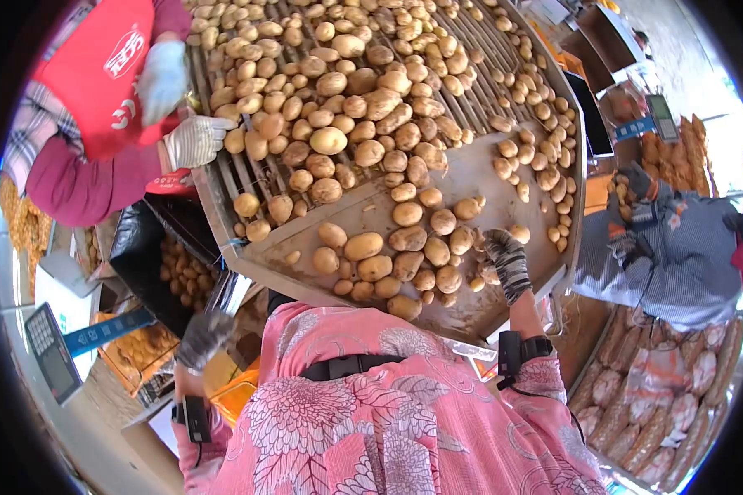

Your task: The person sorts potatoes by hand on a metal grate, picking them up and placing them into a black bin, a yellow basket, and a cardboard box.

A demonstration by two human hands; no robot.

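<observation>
The right hand [507, 262], in a striped glove, rests at the right edge of the potato cluster with its fingers curved down; whether they grip a potato cannot be determined. The potatoes [363, 246] lie on the flat metal apron [470, 175] of the slatted sorting table. The left hand [205, 340], gloved and motion-blurred, is positioned beside the black-lined bin [134, 247]; its finger state cannot be determined.

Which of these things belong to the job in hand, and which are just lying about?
Seemingly in the job:
potatoes
metal table
right hand, gloved, by the potatoes
left hand, blurred

Probably just lying about:
stacked bags, lower right
keypad display, upper right
</observation>
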